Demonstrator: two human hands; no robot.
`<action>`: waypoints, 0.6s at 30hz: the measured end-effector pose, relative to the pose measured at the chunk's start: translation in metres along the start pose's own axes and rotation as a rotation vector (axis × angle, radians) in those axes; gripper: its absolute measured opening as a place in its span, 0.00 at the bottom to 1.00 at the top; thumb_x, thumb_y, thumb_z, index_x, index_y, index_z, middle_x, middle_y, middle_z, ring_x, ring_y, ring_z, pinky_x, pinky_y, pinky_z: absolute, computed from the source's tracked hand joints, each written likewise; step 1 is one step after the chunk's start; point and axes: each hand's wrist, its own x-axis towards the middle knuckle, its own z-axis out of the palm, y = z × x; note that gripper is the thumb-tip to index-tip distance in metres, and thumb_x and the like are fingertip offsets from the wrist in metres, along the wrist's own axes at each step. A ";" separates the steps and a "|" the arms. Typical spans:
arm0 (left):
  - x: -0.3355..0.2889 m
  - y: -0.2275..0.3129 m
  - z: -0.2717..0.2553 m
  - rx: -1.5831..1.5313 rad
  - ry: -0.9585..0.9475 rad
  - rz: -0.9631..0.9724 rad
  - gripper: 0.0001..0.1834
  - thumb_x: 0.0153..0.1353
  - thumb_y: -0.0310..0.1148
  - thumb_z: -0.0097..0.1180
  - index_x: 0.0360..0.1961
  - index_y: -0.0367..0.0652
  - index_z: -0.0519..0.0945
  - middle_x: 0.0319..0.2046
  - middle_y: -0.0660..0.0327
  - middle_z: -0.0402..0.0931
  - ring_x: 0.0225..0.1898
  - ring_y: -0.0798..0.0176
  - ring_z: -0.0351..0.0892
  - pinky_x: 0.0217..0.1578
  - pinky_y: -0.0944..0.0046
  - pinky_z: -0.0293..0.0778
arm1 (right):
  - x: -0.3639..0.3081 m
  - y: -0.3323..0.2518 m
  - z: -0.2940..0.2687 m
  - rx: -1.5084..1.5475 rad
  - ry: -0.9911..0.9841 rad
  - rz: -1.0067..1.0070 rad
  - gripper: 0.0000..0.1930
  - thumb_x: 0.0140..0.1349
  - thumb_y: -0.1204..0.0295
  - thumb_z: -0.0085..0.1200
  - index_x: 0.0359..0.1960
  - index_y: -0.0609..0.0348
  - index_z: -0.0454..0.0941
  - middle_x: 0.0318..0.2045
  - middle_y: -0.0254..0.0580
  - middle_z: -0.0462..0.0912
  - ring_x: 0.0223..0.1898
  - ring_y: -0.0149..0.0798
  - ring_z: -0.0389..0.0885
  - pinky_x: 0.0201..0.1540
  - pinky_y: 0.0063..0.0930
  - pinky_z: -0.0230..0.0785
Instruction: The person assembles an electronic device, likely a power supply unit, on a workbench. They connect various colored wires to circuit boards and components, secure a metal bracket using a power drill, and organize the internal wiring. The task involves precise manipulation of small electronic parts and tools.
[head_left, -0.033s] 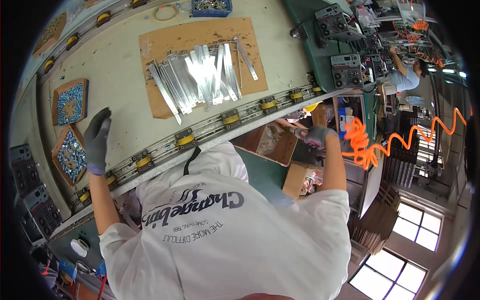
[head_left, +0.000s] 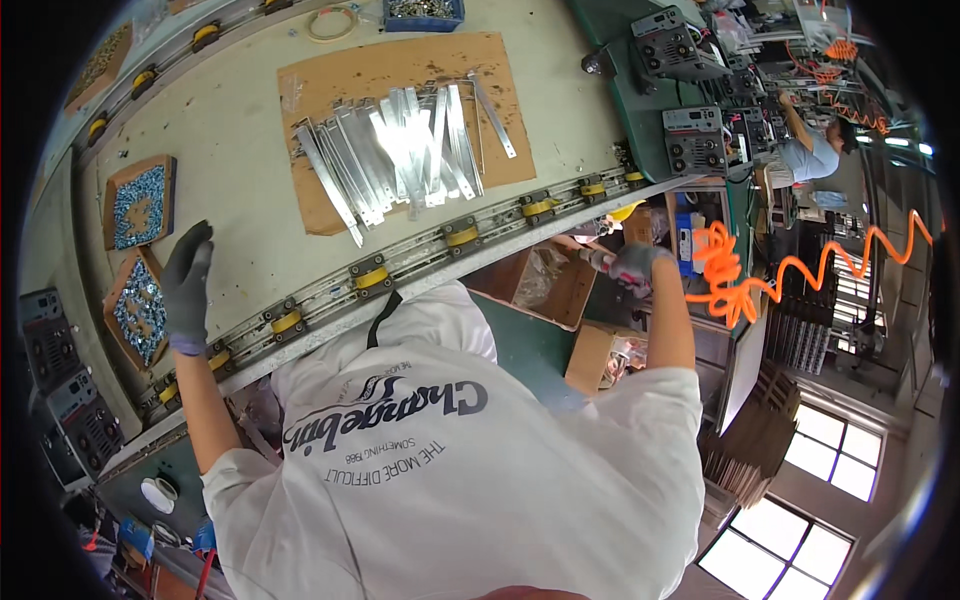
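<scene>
My left hand [head_left: 187,285], in a grey glove, is over the left end of the workbench. Its fingers stretch forward and nothing shows in them. Right beside it is a cardboard tray of small shiny screws [head_left: 140,308], with a second tray of bluish screws [head_left: 138,205] farther back. My right hand [head_left: 642,268], also gloved, is out past the bench's near edge, closed around what looks like an air screwdriver [head_left: 597,259]. An orange coiled hose [head_left: 722,290] hangs just right of that hand. Flat metal strips [head_left: 400,150] lie in a pile on a cardboard sheet [head_left: 325,212].
A rail with yellow rollers [head_left: 461,234] runs along the bench's near edge. Below it stand an open carton holding clear plastic [head_left: 545,275] and a smaller carton [head_left: 592,358]. Grey machine boxes [head_left: 695,140] stand at the right. A blue bin [head_left: 424,22] sits at the back.
My left hand has shifted slightly to the left. My right hand has moved very little with the tool, and the orange hose has swayed.
</scene>
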 end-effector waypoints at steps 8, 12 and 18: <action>-0.040 -0.047 -0.088 0.017 0.292 -0.019 0.22 0.72 0.34 0.52 0.63 0.35 0.76 0.56 0.57 0.80 0.56 0.64 0.77 0.57 0.64 0.71 | -0.004 -0.068 -0.068 -0.207 -0.127 0.039 0.19 0.53 0.59 0.62 0.42 0.58 0.86 0.36 0.49 0.85 0.36 0.45 0.85 0.40 0.37 0.77; -0.061 -0.074 -0.117 0.157 0.509 0.046 0.22 0.72 0.36 0.53 0.62 0.35 0.77 0.57 0.58 0.79 0.56 0.65 0.77 0.57 0.64 0.71 | -0.006 -0.091 -0.073 -0.303 -0.063 0.007 0.20 0.55 0.57 0.61 0.43 0.58 0.86 0.40 0.51 0.84 0.40 0.48 0.84 0.43 0.39 0.77; -0.092 -0.052 -0.135 1.284 0.909 -0.322 0.35 0.58 0.51 0.62 0.66 0.50 0.72 0.60 0.51 0.76 0.58 0.42 0.77 0.55 0.44 0.73 | -0.018 -0.117 -0.056 -0.473 0.219 -0.090 0.22 0.57 0.54 0.59 0.45 0.58 0.85 0.45 0.54 0.84 0.46 0.53 0.84 0.49 0.42 0.77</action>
